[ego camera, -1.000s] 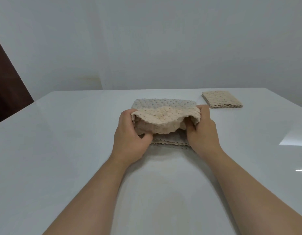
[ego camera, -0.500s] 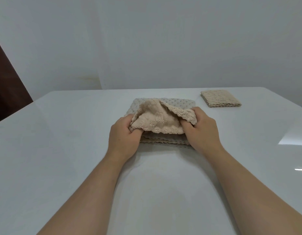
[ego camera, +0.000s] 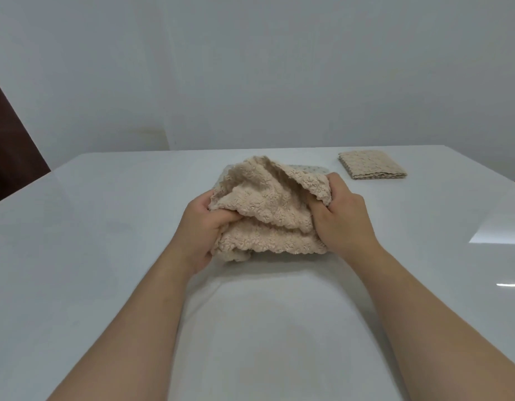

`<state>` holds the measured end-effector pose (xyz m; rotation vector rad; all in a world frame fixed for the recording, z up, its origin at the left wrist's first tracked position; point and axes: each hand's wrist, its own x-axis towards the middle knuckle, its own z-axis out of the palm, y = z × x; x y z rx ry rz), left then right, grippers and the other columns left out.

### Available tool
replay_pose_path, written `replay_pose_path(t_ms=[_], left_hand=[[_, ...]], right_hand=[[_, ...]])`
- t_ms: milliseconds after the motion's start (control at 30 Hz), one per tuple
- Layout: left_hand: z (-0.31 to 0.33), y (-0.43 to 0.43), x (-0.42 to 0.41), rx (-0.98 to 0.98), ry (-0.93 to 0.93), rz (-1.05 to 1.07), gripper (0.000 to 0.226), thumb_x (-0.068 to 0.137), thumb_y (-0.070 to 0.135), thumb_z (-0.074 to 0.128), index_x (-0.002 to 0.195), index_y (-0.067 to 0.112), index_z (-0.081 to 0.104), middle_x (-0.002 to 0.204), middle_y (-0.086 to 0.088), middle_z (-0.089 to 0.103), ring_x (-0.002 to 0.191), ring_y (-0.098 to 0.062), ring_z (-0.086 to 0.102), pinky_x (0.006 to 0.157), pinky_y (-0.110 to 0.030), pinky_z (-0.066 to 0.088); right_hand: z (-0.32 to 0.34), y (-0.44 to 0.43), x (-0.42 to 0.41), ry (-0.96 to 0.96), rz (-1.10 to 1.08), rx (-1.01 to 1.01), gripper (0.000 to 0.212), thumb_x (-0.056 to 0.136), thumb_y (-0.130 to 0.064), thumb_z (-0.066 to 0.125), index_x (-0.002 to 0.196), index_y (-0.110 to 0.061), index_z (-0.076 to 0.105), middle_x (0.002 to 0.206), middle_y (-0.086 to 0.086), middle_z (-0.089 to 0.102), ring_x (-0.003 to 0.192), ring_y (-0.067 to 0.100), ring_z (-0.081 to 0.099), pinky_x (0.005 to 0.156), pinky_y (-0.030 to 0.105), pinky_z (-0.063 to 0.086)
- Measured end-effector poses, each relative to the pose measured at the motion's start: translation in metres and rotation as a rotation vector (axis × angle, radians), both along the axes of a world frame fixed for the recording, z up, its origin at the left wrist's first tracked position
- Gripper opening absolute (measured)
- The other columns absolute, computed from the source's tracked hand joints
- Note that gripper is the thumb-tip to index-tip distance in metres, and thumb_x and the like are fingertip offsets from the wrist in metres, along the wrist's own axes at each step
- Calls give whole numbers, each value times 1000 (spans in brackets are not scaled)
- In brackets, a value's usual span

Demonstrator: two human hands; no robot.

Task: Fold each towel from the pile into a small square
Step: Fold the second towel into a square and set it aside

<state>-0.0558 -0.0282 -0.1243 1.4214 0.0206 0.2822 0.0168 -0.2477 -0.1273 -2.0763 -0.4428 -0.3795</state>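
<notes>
Hauled up and bunched looser than half a second ago: beige towel (ego camera: 268, 209), humped at the counter's middle, near edge sagging low. Gripped on its left by the left hand (ego camera: 201, 230), fingers curled into the cloth; gripped on its right by the right hand (ego camera: 343, 218), fingers likewise dug in. Just behind, peeking out, a sliver of the pile (ego camera: 315, 171). Far right, well apart, a folded towel (ego camera: 372, 167) lying flat on the white counter (ego camera: 105, 227).

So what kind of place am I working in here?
Likely a plain indoor room, home or lab unclear: a glossy white table, a bare wall, plus a held towel and a folded towel.
</notes>
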Motion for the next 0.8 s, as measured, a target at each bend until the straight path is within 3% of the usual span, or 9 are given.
replay_pose_path(t_ms=[100,167,267,333,400,500,600,667,800], left_hand=[[1,4,-5,56,102,-151,39,68,2,70,107,6,69,101,-16,76,97,-33,73,72,-37,59],[4,7,-11,92,115,-288,39,73,9,76,111,5,67,102,-13,76,97,-27,74,73,-31,59],[10,11,-22,142,122,-414,69,65,50,90,111,6,65,82,-1,76,83,-13,74,71,-23,57],[11,13,-26,120,172,-426,77,55,65,88,106,10,74,87,-4,78,86,-15,75,72,-24,59],[12,14,-30,53,256,-477,74,49,66,91,104,17,81,111,-10,76,103,-22,74,78,-29,60],[13,13,-34,39,388,-511,68,54,68,86,103,20,82,118,-11,74,107,-25,72,82,-32,61],[12,10,-33,179,433,-468,38,83,53,72,92,17,82,99,-9,77,84,-21,74,65,-28,60],[12,9,-30,339,397,-436,22,84,37,79,83,16,77,81,-3,72,68,-15,67,54,-24,50],[8,8,-24,711,288,-188,22,78,29,85,74,12,71,71,-6,68,65,-18,59,65,-33,49]], right_hand=[[0,-2,-1,34,-36,-99,15,97,-37,55,94,-23,53,76,0,65,70,21,60,59,32,45],[0,-5,-4,25,-26,-131,27,96,-47,51,83,-23,53,74,-2,63,71,21,60,62,35,46],[5,-9,-11,63,32,-90,49,100,-54,45,67,-18,42,62,-4,52,60,17,48,60,36,37],[13,-12,-14,203,98,67,53,101,-50,47,68,-9,51,64,8,56,62,16,49,63,35,36],[20,-17,-14,361,141,191,45,97,-43,53,81,-3,67,78,9,70,72,17,59,70,33,43],[22,-28,-8,461,258,288,14,86,-19,64,82,-5,64,69,12,55,65,24,50,60,31,37],[21,-37,-3,535,391,247,17,77,-8,65,92,-7,74,82,10,68,75,22,64,69,33,50],[17,-37,-1,461,345,139,15,82,-6,65,90,-13,76,81,6,71,74,19,66,72,35,53],[8,-35,1,204,161,-231,24,85,-20,62,97,-37,74,67,-26,62,60,-3,53,66,26,42]])
